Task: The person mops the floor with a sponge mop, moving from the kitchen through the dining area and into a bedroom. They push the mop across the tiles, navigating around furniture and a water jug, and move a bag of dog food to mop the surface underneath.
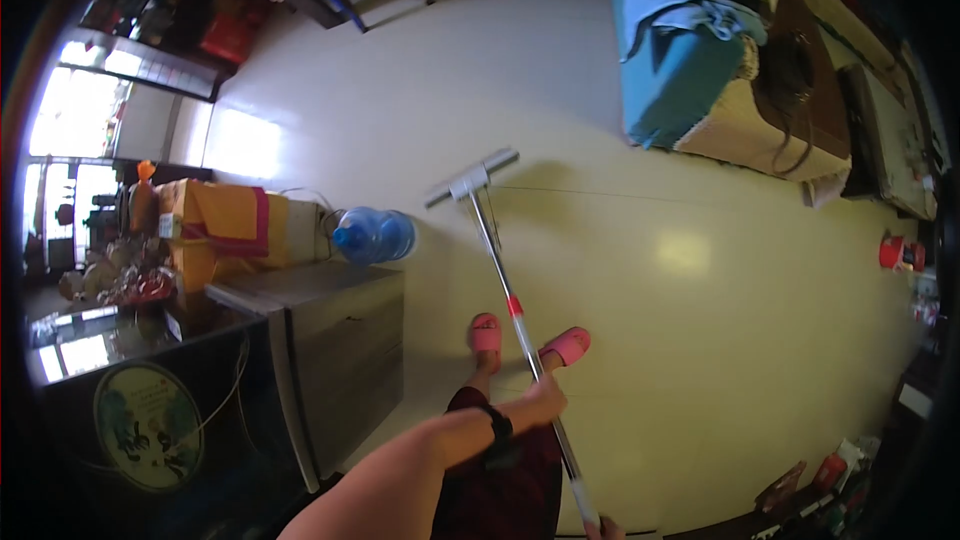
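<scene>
Found gripping a silver, red-collared metal-poled mop (522, 328) at frame centre, with left hand (546, 398) wrapped round it at lower centre and right hand (608, 530) likewise at bottom edge; could strike the translucent blue plastic water jug (374, 236), left of centre, if swung leftward.

Legible text, brands, numbers: none. Oval panel (148, 430), well to the left of the left hand (544, 399), on dark cabinet front (240, 455): tiny marks near top, too small to read. Pale patch (166, 226) on yellow-orange box (208, 205), farther ahead and left of same hand: likewise unreadable.
</scene>
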The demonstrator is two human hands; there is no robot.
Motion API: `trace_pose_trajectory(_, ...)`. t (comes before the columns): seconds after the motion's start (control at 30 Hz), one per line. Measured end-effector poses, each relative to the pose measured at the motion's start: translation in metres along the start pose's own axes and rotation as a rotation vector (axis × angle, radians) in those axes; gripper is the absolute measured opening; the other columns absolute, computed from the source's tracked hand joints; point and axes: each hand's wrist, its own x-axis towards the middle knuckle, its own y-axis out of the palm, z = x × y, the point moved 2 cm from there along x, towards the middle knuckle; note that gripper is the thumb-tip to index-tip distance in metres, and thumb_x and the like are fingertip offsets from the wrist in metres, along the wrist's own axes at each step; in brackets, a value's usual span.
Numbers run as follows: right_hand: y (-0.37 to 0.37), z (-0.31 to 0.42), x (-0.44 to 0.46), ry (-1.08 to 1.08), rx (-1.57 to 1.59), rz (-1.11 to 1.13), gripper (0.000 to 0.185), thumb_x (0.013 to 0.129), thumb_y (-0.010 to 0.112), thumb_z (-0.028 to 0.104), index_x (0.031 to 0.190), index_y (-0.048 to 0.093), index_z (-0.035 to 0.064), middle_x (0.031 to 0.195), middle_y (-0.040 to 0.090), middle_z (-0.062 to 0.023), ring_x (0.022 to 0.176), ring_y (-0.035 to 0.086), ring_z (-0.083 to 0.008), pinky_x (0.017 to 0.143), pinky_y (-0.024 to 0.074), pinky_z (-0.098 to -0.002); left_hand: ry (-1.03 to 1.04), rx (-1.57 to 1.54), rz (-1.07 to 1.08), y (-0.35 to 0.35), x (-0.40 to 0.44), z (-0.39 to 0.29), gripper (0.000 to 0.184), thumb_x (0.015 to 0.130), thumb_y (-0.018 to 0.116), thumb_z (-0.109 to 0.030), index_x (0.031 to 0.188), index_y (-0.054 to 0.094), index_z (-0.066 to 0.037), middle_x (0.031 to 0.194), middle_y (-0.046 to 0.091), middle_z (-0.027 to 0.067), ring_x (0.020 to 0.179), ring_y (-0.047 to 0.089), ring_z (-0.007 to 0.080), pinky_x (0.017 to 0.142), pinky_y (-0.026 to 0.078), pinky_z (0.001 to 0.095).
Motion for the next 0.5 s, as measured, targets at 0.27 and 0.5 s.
trace_pose_trajectory(0.27, 0.083, 0.196, 0.193, -0.135, 0.165, 0.067, 0.027, 0.085, 0.054, 0.028, 0.091, 0.054, 0.001, 0.053, 0.048, -0.0001, 0.043, 0.045, -0.0074, 0.041, 0.0359, -0.0223, -0.538, 0.006, -0.242, 0.05, -0.06, 0.268, 0.002, 0.066, 0.065, -0.02, 0.068, 0.064, -0.019, 0.072, 0.061, -0.0036, 0.081, 0.058, 0.0171, 0.077, 0.039, 0.0493)
trace_pose_trajectory(0.5, 0.066, 0.128, 0.137, 0.0, 0.167, 0.021, 0.045, 0.084, 0.053, 0.023, 0.126, 0.044, 0.009, 0.066, 0.053, -0.0041, 0.055, 0.047, -0.0068, 0.052, 0.0407, -0.0234, -0.383, -0.064, -0.455, 0.073, -0.034, 0.175, 0.017, 0.077, 0.055, -0.028, 0.064, 0.056, -0.017, 0.067, 0.055, -0.0009, 0.075, 0.055, 0.0206, 0.085, 0.032, 0.0614)
